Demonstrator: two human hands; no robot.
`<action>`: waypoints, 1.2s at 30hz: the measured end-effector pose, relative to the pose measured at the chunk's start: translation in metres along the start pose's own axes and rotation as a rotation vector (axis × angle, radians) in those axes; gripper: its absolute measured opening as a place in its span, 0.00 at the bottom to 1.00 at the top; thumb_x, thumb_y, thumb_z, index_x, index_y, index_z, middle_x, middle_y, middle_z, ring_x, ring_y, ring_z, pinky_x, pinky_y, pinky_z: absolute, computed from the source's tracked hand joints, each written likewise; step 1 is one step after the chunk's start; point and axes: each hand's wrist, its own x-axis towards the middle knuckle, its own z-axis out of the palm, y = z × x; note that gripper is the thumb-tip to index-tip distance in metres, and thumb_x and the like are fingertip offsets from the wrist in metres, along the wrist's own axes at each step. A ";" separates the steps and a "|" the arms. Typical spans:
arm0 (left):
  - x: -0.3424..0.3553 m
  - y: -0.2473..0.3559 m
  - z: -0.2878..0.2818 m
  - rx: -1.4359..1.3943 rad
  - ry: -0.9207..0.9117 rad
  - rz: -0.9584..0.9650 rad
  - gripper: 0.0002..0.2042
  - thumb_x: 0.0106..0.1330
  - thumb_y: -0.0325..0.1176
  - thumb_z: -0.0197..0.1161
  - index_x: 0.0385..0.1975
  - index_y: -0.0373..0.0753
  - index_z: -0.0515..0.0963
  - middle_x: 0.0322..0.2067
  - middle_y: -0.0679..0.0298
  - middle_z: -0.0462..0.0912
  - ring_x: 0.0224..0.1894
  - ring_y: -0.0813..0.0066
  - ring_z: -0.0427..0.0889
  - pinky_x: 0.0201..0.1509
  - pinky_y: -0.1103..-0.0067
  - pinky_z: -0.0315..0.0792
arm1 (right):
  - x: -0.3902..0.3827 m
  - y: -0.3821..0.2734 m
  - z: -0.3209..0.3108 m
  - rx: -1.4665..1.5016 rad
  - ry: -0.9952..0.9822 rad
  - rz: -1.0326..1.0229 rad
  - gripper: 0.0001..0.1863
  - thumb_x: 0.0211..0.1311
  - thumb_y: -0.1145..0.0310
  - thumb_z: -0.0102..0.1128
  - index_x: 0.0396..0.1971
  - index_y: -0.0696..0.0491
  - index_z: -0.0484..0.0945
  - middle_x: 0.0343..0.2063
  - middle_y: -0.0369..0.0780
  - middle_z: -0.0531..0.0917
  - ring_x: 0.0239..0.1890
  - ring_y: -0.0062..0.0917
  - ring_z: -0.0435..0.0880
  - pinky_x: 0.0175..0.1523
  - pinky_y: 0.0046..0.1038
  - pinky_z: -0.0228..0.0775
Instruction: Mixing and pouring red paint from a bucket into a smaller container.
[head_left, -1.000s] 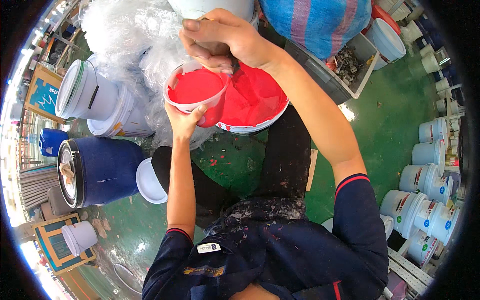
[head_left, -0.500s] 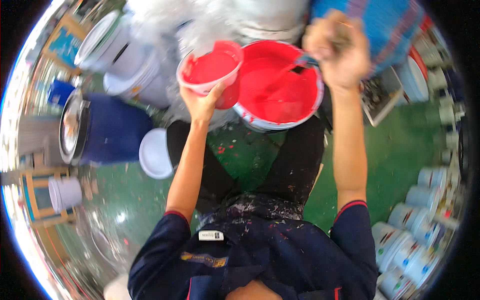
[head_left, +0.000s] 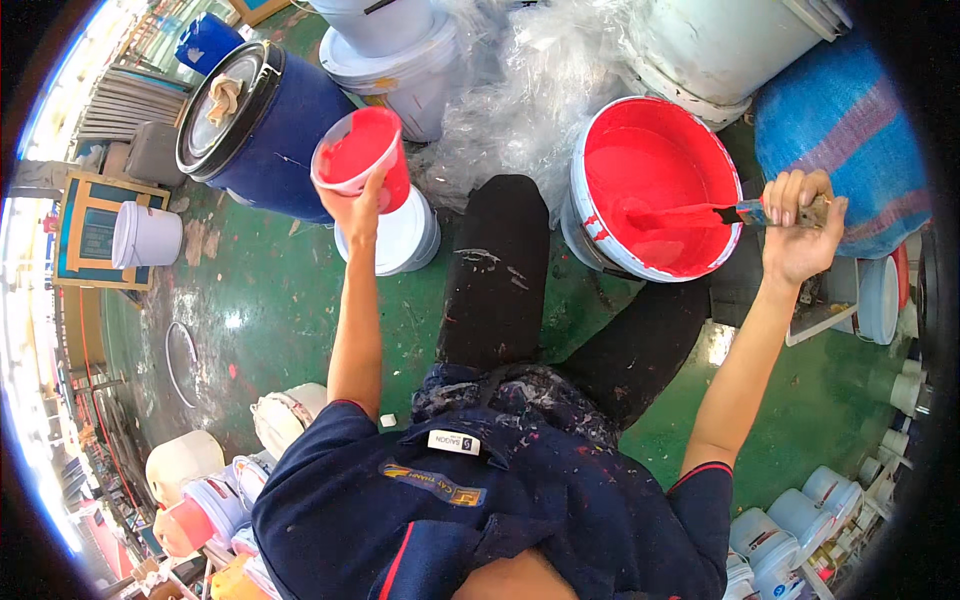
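My left hand (head_left: pixel 352 212) is closed around a translucent plastic tub (head_left: pixel 395 165) of red paint, held tilted in the air left of the bucket. Red coats the tub's inside and rim. In my right hand (head_left: pixel 803 225) is the handle of a paint-coated spatula (head_left: pixel 690 214). Its red blade reaches left over the far side of my right knee, into the mouth of a large white bucket (head_left: pixel 592 222) holding red paint. Whether the blade's tip touches the paint, I cannot tell. Red drips mark the bucket's rim and outer wall.
Below the tub stands a white lidded pail (head_left: pixel 405 240). A blue drum (head_left: pixel 290 140) is at far left, with crumpled clear plastic film (head_left: pixel 510 120) beyond my knees. A blue woven sack (head_left: pixel 840 140) lies at far right. Several paint pails (head_left: pixel 800 515) stand at lower right.
The tub has moved left, away from the paint bucket. My right hand has lowered beside the bucket's right rim with the spatula over the paint. The whole view has turned and shifted.
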 end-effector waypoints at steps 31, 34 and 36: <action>-0.152 -0.020 -0.109 0.201 -0.027 -0.471 0.11 0.63 0.37 0.55 0.35 0.37 0.66 0.27 0.71 0.64 0.28 0.85 0.60 0.28 0.85 0.58 | 0.030 -0.064 0.013 -0.929 0.103 0.722 0.25 0.64 0.48 0.39 0.38 0.56 0.74 0.36 0.40 0.80 0.29 0.25 0.82 0.36 0.23 0.74; -0.127 0.003 -0.056 0.080 -0.189 -0.405 0.06 0.63 0.32 0.53 0.30 0.37 0.67 0.25 0.72 0.65 0.27 0.85 0.60 0.30 0.85 0.57 | 0.049 -0.067 0.016 -1.074 -0.143 0.790 0.21 0.62 0.53 0.47 0.39 0.57 0.74 0.35 0.38 0.79 0.34 0.25 0.82 0.42 0.24 0.74; -0.101 0.018 -0.001 -0.038 -0.340 -0.434 0.05 0.62 0.29 0.53 0.29 0.35 0.68 0.27 0.68 0.68 0.31 0.83 0.66 0.35 0.85 0.63 | 0.068 -0.068 0.027 -1.152 -0.286 0.924 0.14 0.58 0.61 0.54 0.37 0.56 0.74 0.34 0.38 0.80 0.35 0.27 0.81 0.41 0.28 0.74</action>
